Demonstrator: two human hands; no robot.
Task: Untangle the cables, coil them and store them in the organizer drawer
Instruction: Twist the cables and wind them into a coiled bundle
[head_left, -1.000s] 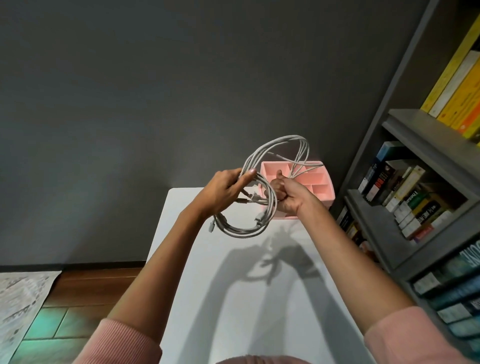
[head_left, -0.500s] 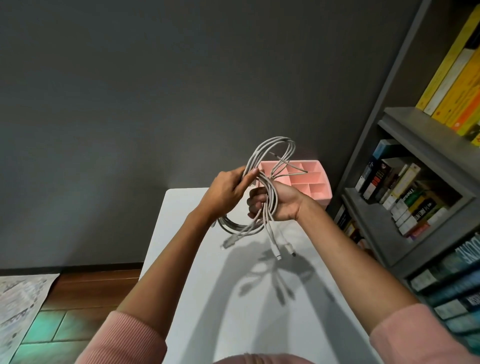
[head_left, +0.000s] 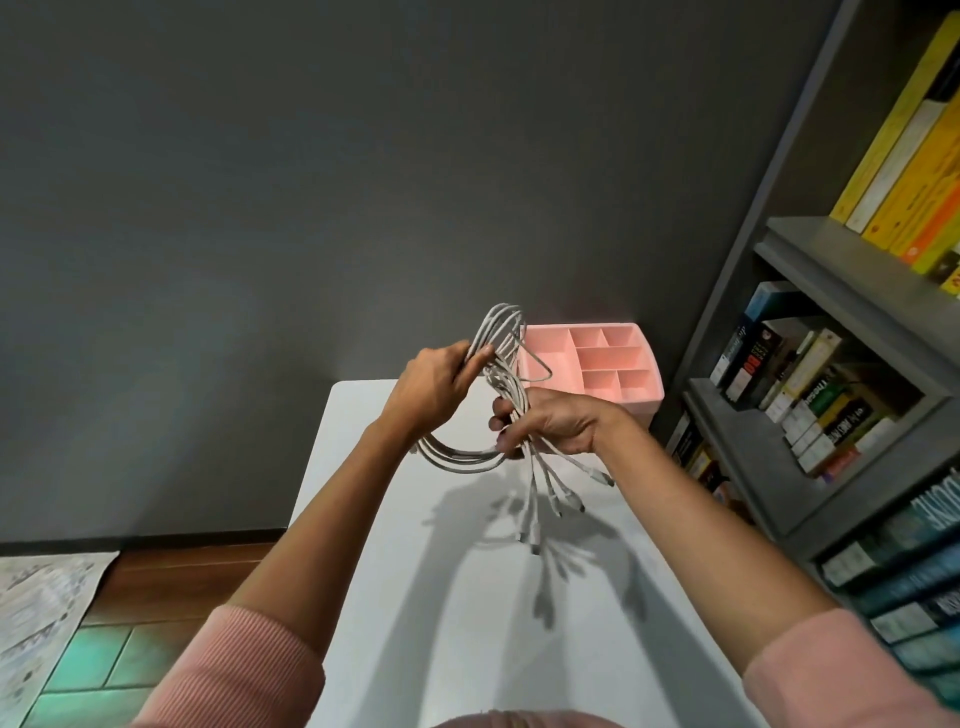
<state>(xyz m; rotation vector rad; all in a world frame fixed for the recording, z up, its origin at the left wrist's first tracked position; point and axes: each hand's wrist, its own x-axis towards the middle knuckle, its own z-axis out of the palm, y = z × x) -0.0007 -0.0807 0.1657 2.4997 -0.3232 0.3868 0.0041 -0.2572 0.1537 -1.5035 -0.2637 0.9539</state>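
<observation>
Left hand (head_left: 434, 387) and right hand (head_left: 556, 423) grip cables (head_left: 457, 458) (book spines (head_left: 810, 397) blurred, unreadable).

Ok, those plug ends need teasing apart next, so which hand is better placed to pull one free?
Probably left: the right hand grips the cables just above the dangling plug ends, anchoring them; the left hand only holds the loop.
</observation>
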